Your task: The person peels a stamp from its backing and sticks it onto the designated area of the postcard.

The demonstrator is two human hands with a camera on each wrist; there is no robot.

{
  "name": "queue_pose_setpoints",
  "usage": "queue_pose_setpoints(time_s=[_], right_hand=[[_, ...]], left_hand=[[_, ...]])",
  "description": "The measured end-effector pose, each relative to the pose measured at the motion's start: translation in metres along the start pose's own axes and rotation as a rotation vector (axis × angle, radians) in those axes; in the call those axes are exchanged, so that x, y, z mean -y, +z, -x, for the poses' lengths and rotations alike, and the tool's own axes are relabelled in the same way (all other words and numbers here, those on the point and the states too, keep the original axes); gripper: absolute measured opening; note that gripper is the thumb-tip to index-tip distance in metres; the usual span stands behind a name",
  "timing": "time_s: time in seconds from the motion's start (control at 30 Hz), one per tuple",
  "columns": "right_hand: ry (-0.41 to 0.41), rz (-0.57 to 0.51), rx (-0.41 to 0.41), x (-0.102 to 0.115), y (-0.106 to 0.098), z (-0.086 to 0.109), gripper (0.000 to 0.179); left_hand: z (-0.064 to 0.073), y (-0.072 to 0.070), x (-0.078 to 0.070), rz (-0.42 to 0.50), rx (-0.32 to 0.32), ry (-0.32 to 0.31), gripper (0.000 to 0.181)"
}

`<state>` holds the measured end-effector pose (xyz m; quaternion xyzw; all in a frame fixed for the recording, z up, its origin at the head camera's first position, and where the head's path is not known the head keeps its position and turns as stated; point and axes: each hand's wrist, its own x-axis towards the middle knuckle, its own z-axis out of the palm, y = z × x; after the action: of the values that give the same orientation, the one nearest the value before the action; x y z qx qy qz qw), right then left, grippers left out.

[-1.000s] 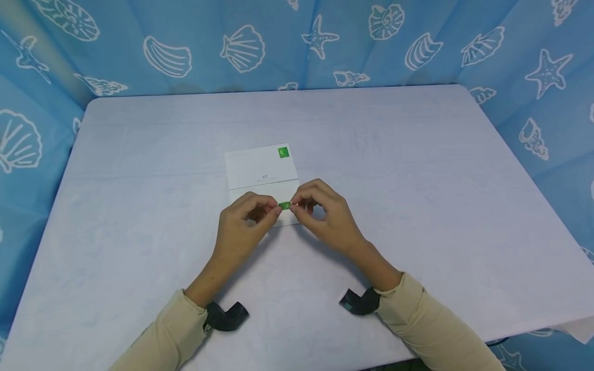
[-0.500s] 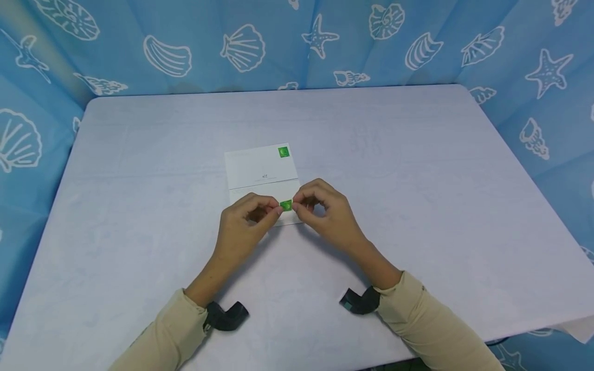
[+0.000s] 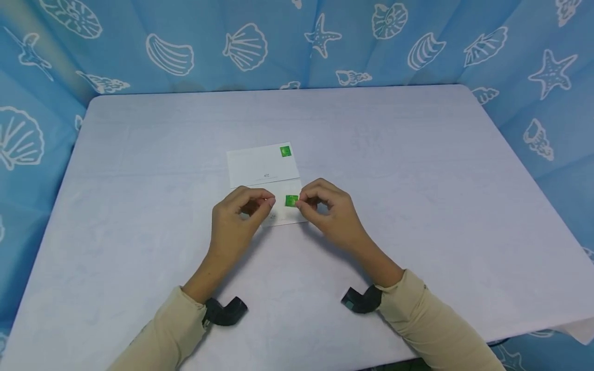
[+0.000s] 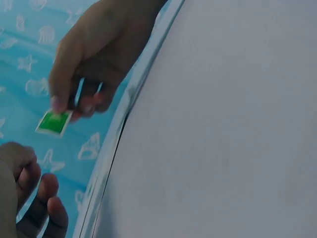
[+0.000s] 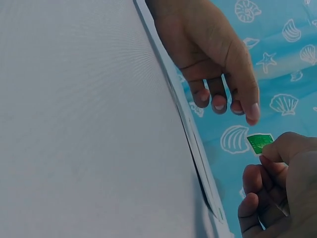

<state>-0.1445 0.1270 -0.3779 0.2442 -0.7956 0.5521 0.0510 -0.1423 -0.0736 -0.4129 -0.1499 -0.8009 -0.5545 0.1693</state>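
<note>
A small green stamp (image 3: 291, 201) with a pale border is pinched between the thumb and index finger of my right hand (image 3: 330, 208). It hangs over the lower white card (image 3: 280, 216), which the hands partly cover. To the left, my left hand (image 3: 241, 211) hovers apart from the stamp, thumb and index tips close together, with nothing visible between them. Behind lies an upper white card (image 3: 255, 162) bearing a similar green stamp (image 3: 285, 151) in its top right corner. Whether the cards are envelopes, I cannot tell.
A white cloth covers the table (image 3: 394, 149). Blue curtains (image 3: 199, 31) with shell and starfish prints surround its back and sides. A black camera mount (image 3: 226, 312) sits at the left wrist, and another black mount (image 3: 362, 300) at the right.
My left hand has let go of the stamp's left edge and drawn left. The stamp, held by my right hand, has turned to show its face and shifted slightly right and up.
</note>
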Motion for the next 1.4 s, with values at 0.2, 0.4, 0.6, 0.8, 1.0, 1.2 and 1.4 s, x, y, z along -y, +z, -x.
queue_pose_setpoints(time_s=[0.2,0.4,0.6,0.8,1.0,1.2,1.4], right_hand=[[0.068,0.015,-0.008,-0.006,-0.003,-0.001,0.004],[0.088,0.016,-0.005,-0.012,-0.002,-0.002,0.005],[0.106,0.018,0.005,-0.014,0.000,-0.001,0.004],[0.102,0.012,-0.001,-0.013,-0.003,-0.002,0.004],[0.112,0.035,-0.015,-0.014,-0.005,-0.002,0.004],[0.116,0.046,-0.020,-0.015,-0.004,-0.002,0.005],[0.113,0.043,-0.019,-0.016,-0.003,-0.003,0.005]], left_hand=[[-0.010,-0.021,-0.002,-0.068,-0.032,0.020,0.009],[-0.012,-0.044,-0.011,-0.109,-0.073,0.073,0.007],[-0.006,-0.049,0.002,-0.151,-0.057,0.053,0.010],[-0.001,-0.052,0.004,-0.137,-0.019,0.064,0.017],[0.003,-0.056,-0.003,-0.140,-0.001,0.059,0.020],[0.010,-0.058,0.020,-0.159,0.009,0.051,0.020],[0.012,-0.059,0.030,-0.180,0.047,-0.003,0.020]])
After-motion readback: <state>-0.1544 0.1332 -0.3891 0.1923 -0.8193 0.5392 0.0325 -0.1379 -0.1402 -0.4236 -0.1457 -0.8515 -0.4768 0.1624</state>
